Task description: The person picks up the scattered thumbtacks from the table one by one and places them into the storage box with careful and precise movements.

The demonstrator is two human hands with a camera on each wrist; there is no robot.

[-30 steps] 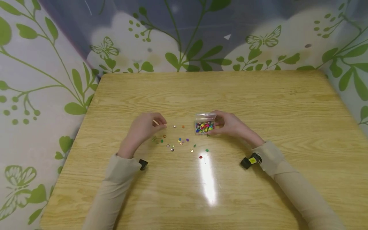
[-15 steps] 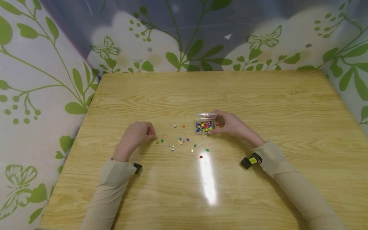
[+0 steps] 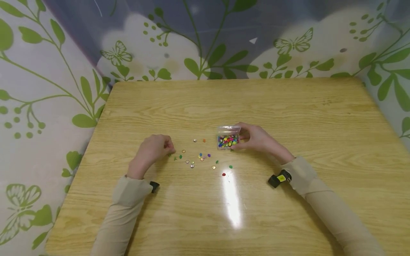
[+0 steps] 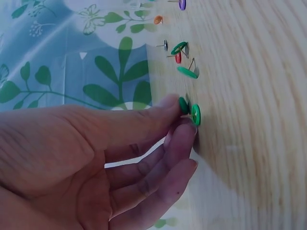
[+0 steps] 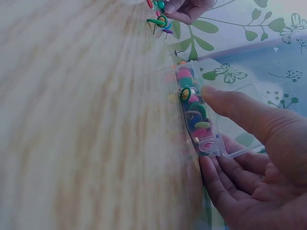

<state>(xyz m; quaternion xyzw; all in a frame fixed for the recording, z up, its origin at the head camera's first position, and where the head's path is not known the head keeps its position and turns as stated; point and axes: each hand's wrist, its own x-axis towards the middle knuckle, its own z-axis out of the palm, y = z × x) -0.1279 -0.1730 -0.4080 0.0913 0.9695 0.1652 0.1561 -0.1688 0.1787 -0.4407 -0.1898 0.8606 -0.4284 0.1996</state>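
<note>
In the head view, my left hand point(image 3: 153, 149) is low over the table at the left end of a scatter of thumbtacks. Its thumb and index finger pinch a green thumbtack point(image 4: 183, 105), seen in the left wrist view. A second green thumbtack point(image 4: 195, 115) lies right at those fingertips. My right hand point(image 3: 256, 138) grips the right side of a small clear plastic box point(image 5: 211, 129), lid raised, filled with colourful thumbtacks point(image 3: 228, 141). The right thumb lies along the box's near side, the other fingers behind it. One thumbtack point(image 5: 185, 94) lies outside the box by the right thumb.
Loose thumbtacks lie between the hands, among them an orange one point(image 3: 204, 140), a purple one point(image 3: 209, 155), a gold one point(image 3: 213, 167) and a red one point(image 3: 224, 174). The wooden table point(image 3: 288, 103) meets a leaf-patterned wall point(image 3: 179, 60) at the back. Glare brightens the table's middle.
My left hand has moved left and nearer the body, its fingertips lowering to the leftmost thumbtacks, and has taken hold of a green one. The right hand and box have stayed put.
</note>
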